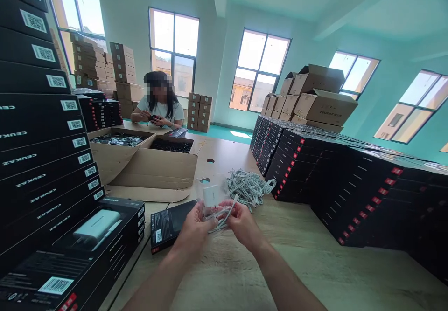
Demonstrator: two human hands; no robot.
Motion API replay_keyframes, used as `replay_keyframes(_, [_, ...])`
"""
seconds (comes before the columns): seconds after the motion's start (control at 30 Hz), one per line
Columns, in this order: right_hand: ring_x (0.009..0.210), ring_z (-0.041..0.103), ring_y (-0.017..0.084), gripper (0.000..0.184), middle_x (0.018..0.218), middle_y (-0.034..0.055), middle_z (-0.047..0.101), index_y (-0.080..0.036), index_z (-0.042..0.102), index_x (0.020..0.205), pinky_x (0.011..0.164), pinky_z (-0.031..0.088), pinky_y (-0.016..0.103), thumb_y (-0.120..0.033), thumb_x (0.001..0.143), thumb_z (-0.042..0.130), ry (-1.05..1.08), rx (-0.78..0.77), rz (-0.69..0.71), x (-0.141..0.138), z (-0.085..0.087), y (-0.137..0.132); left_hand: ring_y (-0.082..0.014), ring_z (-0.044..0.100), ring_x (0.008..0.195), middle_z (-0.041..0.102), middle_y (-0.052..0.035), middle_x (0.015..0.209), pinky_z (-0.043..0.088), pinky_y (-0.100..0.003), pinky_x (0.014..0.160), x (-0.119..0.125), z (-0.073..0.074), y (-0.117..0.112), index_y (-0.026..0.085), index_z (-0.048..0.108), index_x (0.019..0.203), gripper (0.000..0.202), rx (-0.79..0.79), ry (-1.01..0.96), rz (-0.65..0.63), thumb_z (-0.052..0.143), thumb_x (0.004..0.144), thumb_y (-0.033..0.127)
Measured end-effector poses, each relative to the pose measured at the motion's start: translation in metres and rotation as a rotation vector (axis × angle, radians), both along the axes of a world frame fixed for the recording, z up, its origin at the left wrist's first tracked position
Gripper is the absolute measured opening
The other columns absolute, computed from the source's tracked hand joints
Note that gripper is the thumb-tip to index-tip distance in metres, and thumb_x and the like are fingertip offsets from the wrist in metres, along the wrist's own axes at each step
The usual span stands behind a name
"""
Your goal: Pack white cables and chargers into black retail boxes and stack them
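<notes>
With left grip (196,222), holds a clear plastic tray (200,193), closed upon its side; with right grip (242,220), pinches a white cable (232,209) at the near part of this tray. Keeps both raised above the wooden-looking surface (280,259), probably to work in good view. Seems to steady the tray from the left so as to leave the other side for guiding the cable (only a judgement). Carries also, at the far end of the tray, a white charger (210,195), smooth, block-like, with rounded corners. Cannot tell the exact contact under the shiny plastic. Just beyond the right grip, see a tangled cable heap (245,183), thin and flexible, perhaps placed there for easy reach. Beside the left grip, notice a flat black box (168,220) of printed card; farther, an open carton (154,176), corrugated and brown.
</notes>
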State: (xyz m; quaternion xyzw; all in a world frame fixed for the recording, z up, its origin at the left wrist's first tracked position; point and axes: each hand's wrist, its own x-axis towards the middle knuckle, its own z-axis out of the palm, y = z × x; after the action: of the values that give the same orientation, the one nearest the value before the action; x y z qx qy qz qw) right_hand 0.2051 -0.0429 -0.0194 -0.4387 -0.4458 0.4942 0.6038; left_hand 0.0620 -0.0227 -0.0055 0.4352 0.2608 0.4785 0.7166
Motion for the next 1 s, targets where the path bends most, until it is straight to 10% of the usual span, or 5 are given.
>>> replay_keyframes(0.17, [0.072, 0.068, 0.018, 0.031, 0.079, 0.0016, 0.076, -0.019, 0.077, 0.099, 0.068, 0.053, 0.029, -0.040, 0.076, 0.079, -0.102, 0.034, 0.181, 0.004, 0.017, -0.008, -0.0264, 0.073, 0.083, 0.078, -0.0090, 0.090, 0.056, -0.036, 0.076, -0.012, 0.008, 0.005, 0.014, 0.072, 0.096, 0.042, -0.080, -0.071, -0.012, 0.081, 0.056, 0.022])
replay_keyframes(0.37, [0.078, 0.064, 0.019, 0.037, 0.088, 0.0035, 0.074, -0.020, 0.079, 0.100, 0.073, 0.052, 0.030, -0.031, 0.066, 0.084, -0.195, 0.051, -0.213, 0.013, 0.019, -0.006, -0.0275, 0.069, 0.113, 0.076, -0.0108, 0.118, 0.054, -0.038, 0.097, -0.013, 0.008, 0.007, 0.017, 0.068, 0.116, 0.059, -0.153, -0.252, 0.092, 0.082, 0.059, 0.016])
replay_keyframes(0.63, [0.058, 0.054, 0.014, 0.024, 0.064, -0.0009, 0.067, -0.018, 0.072, 0.073, 0.059, 0.045, 0.028, -0.038, 0.066, 0.084, -0.085, 0.137, -0.310, -0.003, 0.015, -0.005, -0.0244, 0.075, 0.092, 0.077, -0.0128, 0.115, 0.059, -0.036, 0.084, -0.005, 0.005, -0.002, 0.016, 0.065, 0.117, 0.063, -0.161, -0.215, 0.022, 0.089, 0.058, 0.021])
replay_keyframes(1.0, [0.067, 0.069, 0.020, 0.033, 0.079, 0.0029, 0.076, -0.022, 0.068, 0.120, 0.065, 0.052, 0.029, -0.033, 0.090, 0.069, -0.515, 0.324, -0.456, -0.012, 0.018, -0.020, -0.0283, 0.073, 0.101, 0.078, -0.0105, 0.106, 0.056, -0.039, 0.092, -0.003, 0.004, -0.005, 0.016, 0.067, 0.114, 0.061, -0.175, -0.244, -0.055, 0.087, 0.057, 0.017])
